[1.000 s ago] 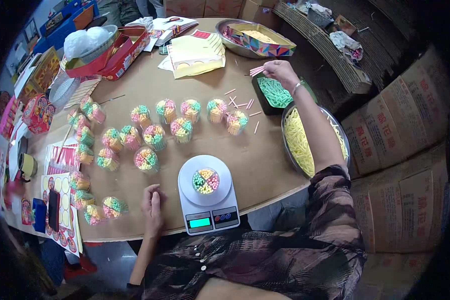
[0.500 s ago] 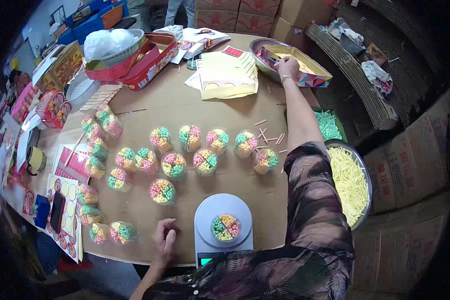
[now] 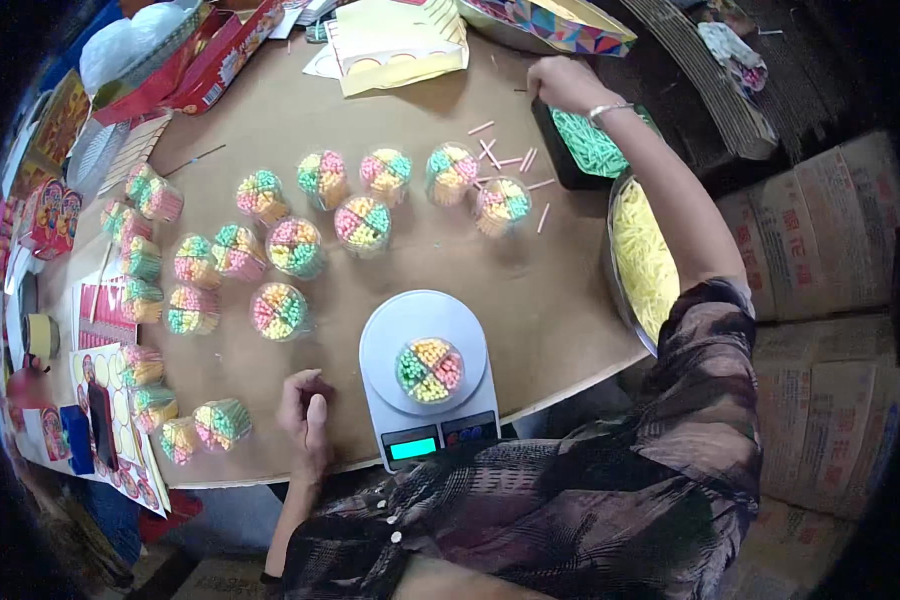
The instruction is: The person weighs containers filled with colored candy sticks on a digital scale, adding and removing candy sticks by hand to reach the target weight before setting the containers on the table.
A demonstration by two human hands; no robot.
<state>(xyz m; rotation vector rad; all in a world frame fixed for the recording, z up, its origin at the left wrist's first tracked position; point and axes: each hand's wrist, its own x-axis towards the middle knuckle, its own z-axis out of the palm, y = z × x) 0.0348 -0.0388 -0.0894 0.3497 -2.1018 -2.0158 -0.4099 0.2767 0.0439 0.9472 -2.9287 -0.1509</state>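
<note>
From my end I am seeing the filled cup (image 3: pixel 430 370) standing upright on the white scale (image 3: pixel 382 345), well behind and left of the right hand (image 3: pixel 570 88); the left hand (image 3: pixel 306 412) is lying much nearer, just left of the scale. The right hand is reaching by the far edge of the black tray (image 3: pixel 550 140), hiding its grip: I cannot tell how closed it is or what it is holding. The left is curling loosely, showing nothing held. Since the earlier frame, the right hand is leaving the patterned carton (image 3: pixel 570 33)
</note>
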